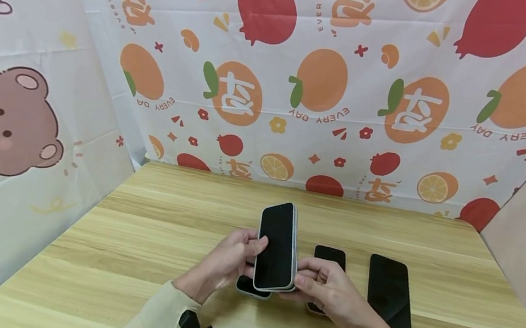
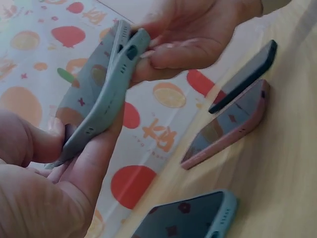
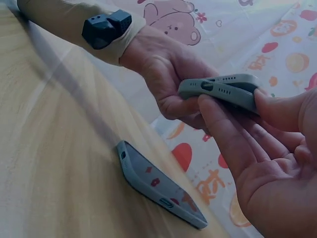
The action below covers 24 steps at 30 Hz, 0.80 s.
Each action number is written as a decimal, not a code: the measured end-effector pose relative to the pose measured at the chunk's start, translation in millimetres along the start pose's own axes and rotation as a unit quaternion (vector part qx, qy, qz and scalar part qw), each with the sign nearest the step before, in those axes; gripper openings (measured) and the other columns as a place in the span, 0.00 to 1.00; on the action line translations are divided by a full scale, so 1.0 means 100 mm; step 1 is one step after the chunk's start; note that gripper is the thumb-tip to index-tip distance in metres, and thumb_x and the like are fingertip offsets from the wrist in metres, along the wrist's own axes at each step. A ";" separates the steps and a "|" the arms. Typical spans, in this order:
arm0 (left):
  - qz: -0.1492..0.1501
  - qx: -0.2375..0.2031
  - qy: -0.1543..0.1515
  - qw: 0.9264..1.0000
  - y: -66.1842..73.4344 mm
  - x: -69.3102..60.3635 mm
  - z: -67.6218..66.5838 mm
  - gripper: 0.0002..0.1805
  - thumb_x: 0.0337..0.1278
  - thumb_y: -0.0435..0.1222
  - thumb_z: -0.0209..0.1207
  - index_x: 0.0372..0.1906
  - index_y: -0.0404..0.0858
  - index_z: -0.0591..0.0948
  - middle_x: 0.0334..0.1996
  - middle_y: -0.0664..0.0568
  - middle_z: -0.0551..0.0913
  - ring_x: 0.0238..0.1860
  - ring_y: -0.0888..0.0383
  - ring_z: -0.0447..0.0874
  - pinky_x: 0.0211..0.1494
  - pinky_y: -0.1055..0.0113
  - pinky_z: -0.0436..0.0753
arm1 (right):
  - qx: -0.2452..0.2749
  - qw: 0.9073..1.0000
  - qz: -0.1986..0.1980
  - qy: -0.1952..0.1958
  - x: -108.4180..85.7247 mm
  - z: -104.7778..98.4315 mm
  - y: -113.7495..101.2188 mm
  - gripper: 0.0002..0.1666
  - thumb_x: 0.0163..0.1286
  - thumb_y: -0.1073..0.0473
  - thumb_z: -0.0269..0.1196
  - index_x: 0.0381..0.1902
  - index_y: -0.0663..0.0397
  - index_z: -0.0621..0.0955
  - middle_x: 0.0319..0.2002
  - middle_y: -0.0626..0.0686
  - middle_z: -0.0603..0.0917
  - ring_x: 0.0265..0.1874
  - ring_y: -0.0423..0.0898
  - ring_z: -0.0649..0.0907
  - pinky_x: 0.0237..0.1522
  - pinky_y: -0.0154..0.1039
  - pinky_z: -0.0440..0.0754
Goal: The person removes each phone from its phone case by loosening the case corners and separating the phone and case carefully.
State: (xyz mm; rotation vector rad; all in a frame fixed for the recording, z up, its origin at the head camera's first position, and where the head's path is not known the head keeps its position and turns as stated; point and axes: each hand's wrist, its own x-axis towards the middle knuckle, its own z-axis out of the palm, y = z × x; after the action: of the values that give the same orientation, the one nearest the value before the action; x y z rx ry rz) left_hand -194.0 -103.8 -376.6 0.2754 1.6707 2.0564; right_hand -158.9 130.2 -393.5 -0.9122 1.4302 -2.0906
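Observation:
A smartphone point(image 1: 277, 246) with a dark screen is held above the table, tilted, and its pale green phone case point(image 2: 111, 89) stands partly off along one side. My left hand point(image 1: 233, 251) grips the far side of phone and case together, its thumb lying over the screen edge. At the lower right corner, my right hand point(image 1: 333, 292) pinches the case edge between thumb and fingers. The gap between phone and case shows in the right wrist view, beside the right thumb point(image 3: 277, 106). The case's back is mostly hidden.
Below the left hand lies another phone in a pale blue-green case point(image 1: 253, 287). To the right are a phone in a pink case point(image 2: 225, 131), partly behind the right hand, and a larger dark phone point(image 1: 391, 291). A fruit-print cloth point(image 1: 316, 138) hangs behind the wooden table point(image 1: 178, 203).

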 end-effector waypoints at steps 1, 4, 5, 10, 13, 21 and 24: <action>-0.001 -0.001 0.002 1.000 0.01 0.00 0.00 0.12 0.76 0.37 0.48 0.47 0.31 0.74 0.33 0.53 0.87 0.35 0.56 0.89 0.36 0.60 0.88 | -0.003 1.000 0.003 0.001 0.00 0.00 -0.01 0.20 0.76 0.71 0.49 0.60 0.84 0.67 0.55 0.59 0.84 0.54 0.52 0.85 0.53 0.48 0.83; 0.001 -0.001 0.006 1.000 0.03 -0.01 0.01 0.11 0.76 0.36 0.48 0.47 0.31 0.74 0.33 0.53 0.87 0.34 0.56 0.89 0.35 0.60 0.88 | -0.010 1.000 0.025 0.010 0.00 0.02 -0.04 0.20 0.76 0.69 0.51 0.61 0.81 0.68 0.55 0.59 0.84 0.54 0.51 0.85 0.54 0.47 0.83; 0.001 -0.001 0.005 1.000 0.03 -0.01 0.01 0.11 0.76 0.36 0.49 0.47 0.31 0.74 0.33 0.53 0.87 0.34 0.57 0.89 0.35 0.60 0.88 | -0.013 0.999 0.030 0.010 0.00 0.02 -0.05 0.20 0.77 0.69 0.50 0.61 0.80 0.68 0.55 0.60 0.84 0.54 0.51 0.85 0.54 0.47 0.83; 0.007 0.000 -0.004 1.000 0.05 -0.03 -0.01 0.14 0.75 0.36 0.49 0.52 0.29 0.72 0.33 0.54 0.87 0.34 0.57 0.89 0.35 0.61 0.88 | -0.015 0.999 0.045 0.012 -0.01 0.00 -0.06 0.22 0.78 0.68 0.49 0.65 0.77 0.66 0.59 0.62 0.82 0.56 0.53 0.84 0.55 0.48 0.82; 0.009 -0.006 -0.016 1.000 0.06 -0.03 -0.02 0.17 0.75 0.37 0.49 0.58 0.28 0.69 0.34 0.55 0.88 0.35 0.57 0.89 0.35 0.61 0.88 | -0.006 0.999 0.050 0.009 -0.03 -0.02 -0.07 0.25 0.78 0.68 0.48 0.69 0.74 0.62 0.61 0.62 0.80 0.57 0.53 0.83 0.56 0.49 0.82; 0.021 -0.029 -0.039 0.999 0.06 -0.03 -0.02 0.22 0.74 0.34 0.50 0.66 0.33 0.63 0.34 0.53 0.89 0.35 0.55 0.90 0.34 0.58 0.88 | -0.023 0.998 0.058 0.029 -0.04 -0.03 -0.10 0.30 0.77 0.69 0.51 0.71 0.71 0.56 0.61 0.65 0.80 0.56 0.54 0.84 0.54 0.51 0.82; 0.019 -0.034 -0.038 0.999 0.05 -0.04 -0.02 0.22 0.74 0.33 0.50 0.67 0.34 0.62 0.33 0.53 0.89 0.35 0.55 0.90 0.33 0.57 0.88 | -0.048 0.995 0.061 0.060 -0.03 0.00 -0.09 0.29 0.75 0.70 0.52 0.68 0.68 0.54 0.56 0.66 0.82 0.51 0.54 0.86 0.51 0.54 0.83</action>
State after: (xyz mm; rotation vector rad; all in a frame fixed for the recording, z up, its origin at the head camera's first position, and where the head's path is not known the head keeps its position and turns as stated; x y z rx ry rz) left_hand -193.0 -107.7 -371.2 0.3609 1.5594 2.0978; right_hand -157.1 135.7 -385.9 -0.7246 1.6167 -2.0308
